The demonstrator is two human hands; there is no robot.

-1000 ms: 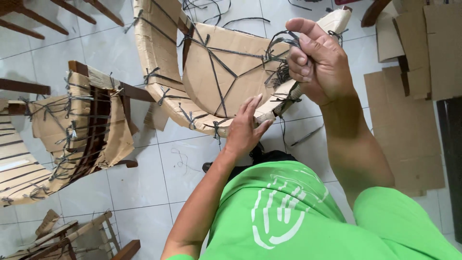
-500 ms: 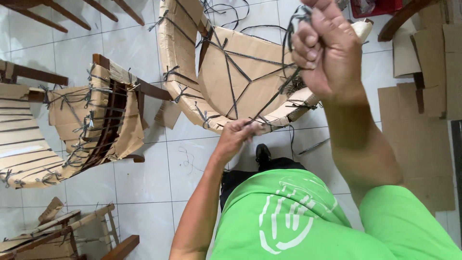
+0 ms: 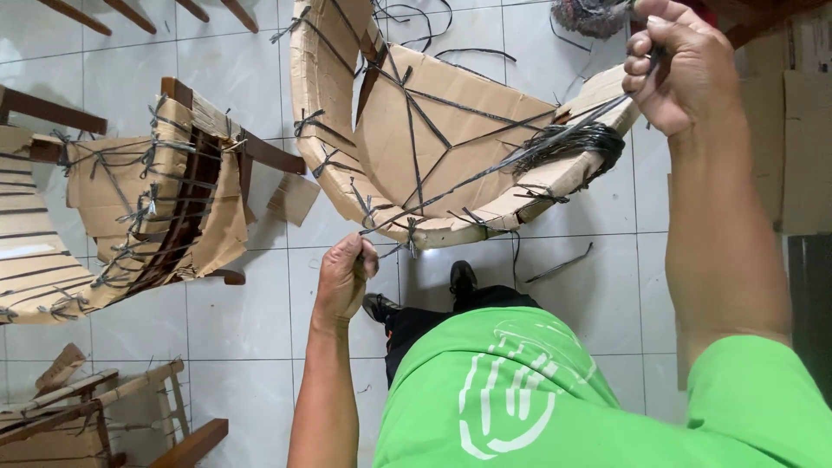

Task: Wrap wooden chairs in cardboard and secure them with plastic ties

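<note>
At the far left, a cardboard-wrapped chair [image 3: 147, 208] bound with dark cord lies tipped on the white tiled floor [image 3: 251, 321], with another wrapped wooden piece [image 3: 87, 416] below it in the corner. Nearer the middle, the left hand [image 3: 342, 277] is held low, its fingers [image 3: 364, 256] closed together on the lower end of a dark plastic strap [image 3: 485, 178]. The strap runs taut, slanting up and to the right across the curved chair wrapped in cardboard [image 3: 433, 130], which lies on the floor just ahead of the person's shoes [image 3: 459, 277] and is criss-crossed with the same dark binding. Near the chair's right end the strap passes a tangled bunch of strap loops [image 3: 581, 143]. At the upper right, the right hand [image 3: 685, 74] is raised, its fingers [image 3: 646, 65] curled tight around the strap's upper end. Flat cardboard sheets [image 3: 806, 147] lie on the floor at the right edge.
</note>
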